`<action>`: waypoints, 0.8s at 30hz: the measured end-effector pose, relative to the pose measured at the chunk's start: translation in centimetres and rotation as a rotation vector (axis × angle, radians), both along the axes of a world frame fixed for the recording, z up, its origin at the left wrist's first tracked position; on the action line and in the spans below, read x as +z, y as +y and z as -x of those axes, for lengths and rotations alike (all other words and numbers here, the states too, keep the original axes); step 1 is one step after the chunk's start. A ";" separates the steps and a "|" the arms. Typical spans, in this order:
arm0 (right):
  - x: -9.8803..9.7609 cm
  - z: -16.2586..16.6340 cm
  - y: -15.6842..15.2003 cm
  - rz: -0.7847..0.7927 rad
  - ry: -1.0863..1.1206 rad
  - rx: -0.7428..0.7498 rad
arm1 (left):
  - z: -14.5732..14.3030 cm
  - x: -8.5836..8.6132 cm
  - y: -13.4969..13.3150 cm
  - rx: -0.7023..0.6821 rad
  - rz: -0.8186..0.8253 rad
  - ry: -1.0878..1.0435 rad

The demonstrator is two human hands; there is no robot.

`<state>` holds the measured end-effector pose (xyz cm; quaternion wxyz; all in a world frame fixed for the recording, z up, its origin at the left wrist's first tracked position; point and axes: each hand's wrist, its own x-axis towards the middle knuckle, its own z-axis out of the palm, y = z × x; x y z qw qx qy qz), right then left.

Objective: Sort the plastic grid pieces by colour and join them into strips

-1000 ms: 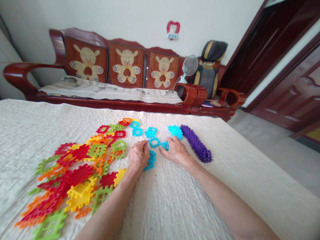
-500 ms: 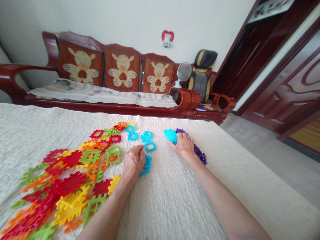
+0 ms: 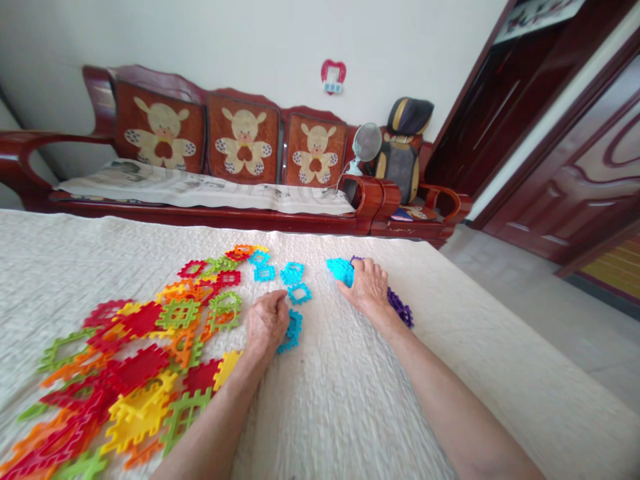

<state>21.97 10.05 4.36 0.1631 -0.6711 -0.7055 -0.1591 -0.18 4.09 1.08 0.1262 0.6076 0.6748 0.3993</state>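
Observation:
My left hand (image 3: 269, 320) rests on the cloth with curled fingers, its fingertips beside a light blue interlocking block (image 3: 299, 293) with notched edges. Another blue block (image 3: 291, 331) lies against its right side, partly covered by the hand. What its fingers hold, if anything, is hidden. My right hand (image 3: 369, 288) curves around the right side of a stack of light blue blocks (image 3: 340, 271), thumb at the near side. Dark purple blocks (image 3: 400, 308) lie behind and right of that hand, partly hidden. More blue blocks (image 3: 292, 273) lie between the hands, toward the far edge.
Red, yellow, green and orange notched blocks (image 3: 143, 370) spread over the left of the cream cloth (image 3: 340, 413). Beyond the far edge stand a wooden sofa (image 3: 210, 217) with bear cushions, a small fan (image 3: 367, 142) and a chair (image 3: 430, 230).
The view has shifted very slightly. My right hand's fingers have moved a little up over the far purple blocks, covering more of them. The left hand stays beside the same blue blocks.

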 end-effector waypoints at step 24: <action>-2.3 3.5 -1.4 0.229 0.273 0.852 | 0.1 -0.8 0.3 -0.008 -0.044 -0.020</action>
